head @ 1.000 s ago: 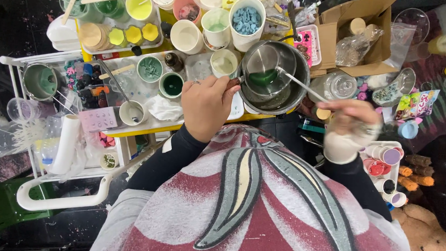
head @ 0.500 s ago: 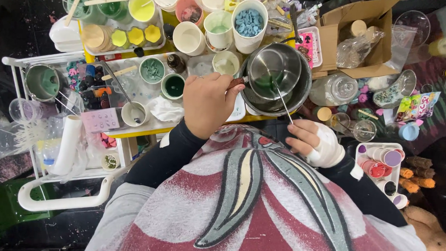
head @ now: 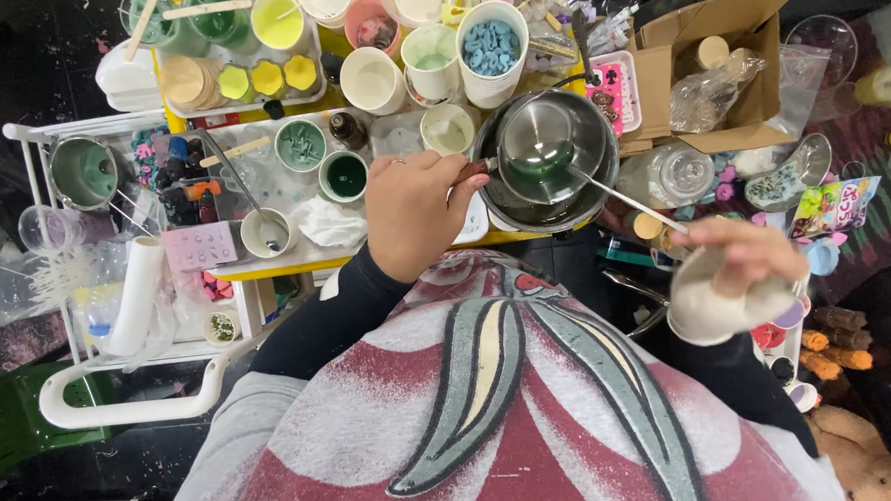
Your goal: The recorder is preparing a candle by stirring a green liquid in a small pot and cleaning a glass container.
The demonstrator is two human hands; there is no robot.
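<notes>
The left hand [head: 407, 214] has its fingers shut tight on the handle of the small metal pan [head: 542, 145] of green liquid above the yellow worktop [head: 295, 264], while the right hand [head: 735, 263] pinches a thin metal stirring stick [head: 623, 198] dipped in it, so stirring is going on and calls for a steady pan.

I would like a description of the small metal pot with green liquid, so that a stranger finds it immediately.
Start at the yellow table crowded with cups. Near its right end sits a large steel pan, and inside it rests the small metal pot, whose handle the left hand holds. Unlike the cups around it, it is shiny steel, with green liquid and a thin metal rod dipping into it.
</notes>
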